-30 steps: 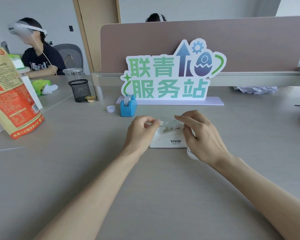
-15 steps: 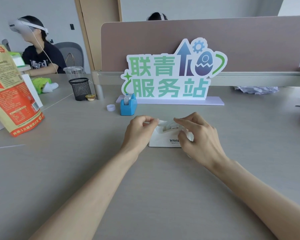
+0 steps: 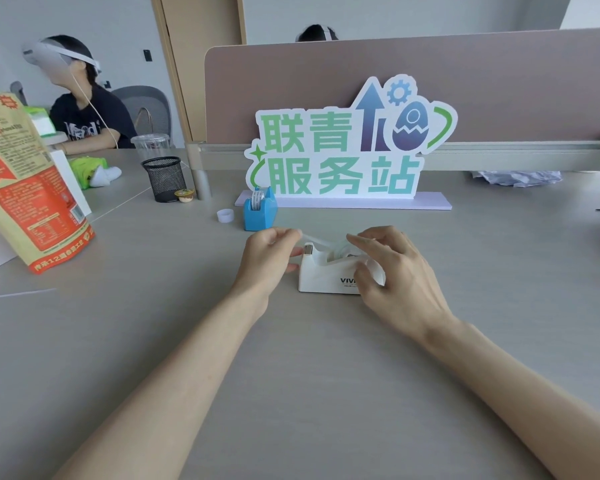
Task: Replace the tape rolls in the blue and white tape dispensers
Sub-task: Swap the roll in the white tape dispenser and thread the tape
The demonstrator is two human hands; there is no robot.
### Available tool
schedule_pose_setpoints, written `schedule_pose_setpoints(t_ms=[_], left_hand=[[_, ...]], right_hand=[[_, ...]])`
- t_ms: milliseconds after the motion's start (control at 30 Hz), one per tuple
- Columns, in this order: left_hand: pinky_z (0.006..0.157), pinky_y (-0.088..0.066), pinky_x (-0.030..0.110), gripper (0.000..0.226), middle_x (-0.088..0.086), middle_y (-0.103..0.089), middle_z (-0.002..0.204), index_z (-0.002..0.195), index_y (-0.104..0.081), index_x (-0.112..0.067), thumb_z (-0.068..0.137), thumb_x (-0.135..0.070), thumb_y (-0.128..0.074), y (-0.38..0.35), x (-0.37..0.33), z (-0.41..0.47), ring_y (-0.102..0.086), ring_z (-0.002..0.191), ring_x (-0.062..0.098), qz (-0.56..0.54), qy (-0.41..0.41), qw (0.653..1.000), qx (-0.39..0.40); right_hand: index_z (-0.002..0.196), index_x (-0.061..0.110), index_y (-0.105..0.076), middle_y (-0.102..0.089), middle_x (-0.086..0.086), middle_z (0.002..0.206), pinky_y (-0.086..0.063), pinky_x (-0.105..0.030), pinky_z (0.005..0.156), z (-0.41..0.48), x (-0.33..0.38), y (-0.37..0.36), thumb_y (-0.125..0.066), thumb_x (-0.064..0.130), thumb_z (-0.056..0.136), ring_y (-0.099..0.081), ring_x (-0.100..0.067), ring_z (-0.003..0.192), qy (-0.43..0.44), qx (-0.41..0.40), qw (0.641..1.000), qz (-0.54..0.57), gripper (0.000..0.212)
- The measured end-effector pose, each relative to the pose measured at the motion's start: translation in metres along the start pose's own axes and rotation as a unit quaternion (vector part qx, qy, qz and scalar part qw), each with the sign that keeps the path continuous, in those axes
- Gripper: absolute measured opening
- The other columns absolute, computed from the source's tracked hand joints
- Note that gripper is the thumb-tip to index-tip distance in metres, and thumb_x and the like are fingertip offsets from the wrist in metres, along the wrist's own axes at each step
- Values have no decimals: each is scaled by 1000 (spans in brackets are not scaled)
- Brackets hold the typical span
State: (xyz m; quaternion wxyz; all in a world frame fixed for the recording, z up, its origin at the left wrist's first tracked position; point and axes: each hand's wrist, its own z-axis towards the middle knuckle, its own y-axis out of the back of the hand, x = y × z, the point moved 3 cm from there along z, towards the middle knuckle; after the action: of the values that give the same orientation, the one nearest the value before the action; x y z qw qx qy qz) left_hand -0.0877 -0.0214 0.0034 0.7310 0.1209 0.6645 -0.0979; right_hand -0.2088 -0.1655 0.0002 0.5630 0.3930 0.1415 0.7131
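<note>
Forearms reach in from the near edge across the bare grey worktop [image 3: 153, 341] to the white dispenser [image 3: 321, 277], which sits just ahead, between the two hands. The left hand [image 3: 269, 258] is pinched narrow at the dispenser's cutter end, thumb and forefinger holding the free end of a clear tape strip [image 3: 317, 240] that runs back over the cutter to the roll [image 3: 343, 251] seated in the body. The right hand [image 3: 400, 275] rests against the dispenser's far-right end, fingers loosely curled around it and over the roll, steadying rather than gripping hard. By my judgement the white dispenser already has its roll in, and the step in hand is threading the tape out to the blade. The next move calls for drawing the strip down onto the cutter's teeth and tearing it clean while the right hand keeps the body from sliding. Beyond the hands, the blue dispenser [image 3: 260, 212] stands apart with a patterned roll in it; whether that one is new I cannot tell. A small white cap [image 3: 225, 215] lies just left of it, and a printed sign [image 3: 343, 147] stands behind against the partition. A mesh cup [image 3: 164, 179] and a printed bag [image 3: 25, 188] sit off to the left.
</note>
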Motion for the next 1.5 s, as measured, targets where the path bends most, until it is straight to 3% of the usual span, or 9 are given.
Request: schedule_pose_setpoints(t_ms=[133,233,533,700,1100,1300,1500], left_hand=[[85,-57,40,16,4,-68,107,95,-65,-9,90,-19,-54,3,0,2,-70,90,13,-11,17,1000,-6],[87,-57,42,25,0,-63,100,100,-65,-5,89,-21,-50,3,1,2,-61,92,11,17,36,999,-15],[69,-45,32,12,3,-51,88,84,-52,-17,87,-25,-44,9,1,2,-48,80,18,90,45,994,-36],[72,-31,32,7,3,-44,85,82,-46,-20,84,-27,-46,13,4,2,-38,79,17,127,51,990,-33],[69,-26,33,8,4,-40,82,81,-45,-19,85,-26,-46,18,7,8,-35,76,18,157,28,986,-49],[55,-26,32,27,5,-37,62,63,-35,-16,86,-27,-44,18,6,7,-35,61,25,331,-27,941,-63],[59,-31,34,36,11,-44,64,54,-32,-16,86,-27,-45,18,8,6,-46,80,38,373,-40,925,-56]], right_hand=[[124,25,-63,-56,5,124,-51,-33,75,0,-1,1,-48,24,78,-55,-14,112,-7,5,1000,10,49],[125,26,-62,-55,7,124,-52,-34,75,0,-1,1,-48,25,78,-55,-14,112,-8,7,1000,10,49],[124,26,-62,-55,7,124,-50,-32,73,0,-4,2,-51,23,79,-56,-14,110,-8,6,1000,10,46],[124,25,-63,-56,6,124,-51,-33,74,-1,-4,1,-57,16,82,-56,-15,110,-7,7,1000,10,43],[125,27,-61,-55,7,125,-51,-32,75,0,-8,0,-57,20,82,-59,-15,110,-14,11,1000,5,44],[128,29,-59,-55,7,126,-54,-37,72,1,-12,0,-58,23,85,-63,-20,102,-23,10,1000,-4,43],[127,27,-60,-56,6,124,-53,-37,72,0,-10,0,-58,20,86,-62,-18,105,-22,9,1000,-9,42]])
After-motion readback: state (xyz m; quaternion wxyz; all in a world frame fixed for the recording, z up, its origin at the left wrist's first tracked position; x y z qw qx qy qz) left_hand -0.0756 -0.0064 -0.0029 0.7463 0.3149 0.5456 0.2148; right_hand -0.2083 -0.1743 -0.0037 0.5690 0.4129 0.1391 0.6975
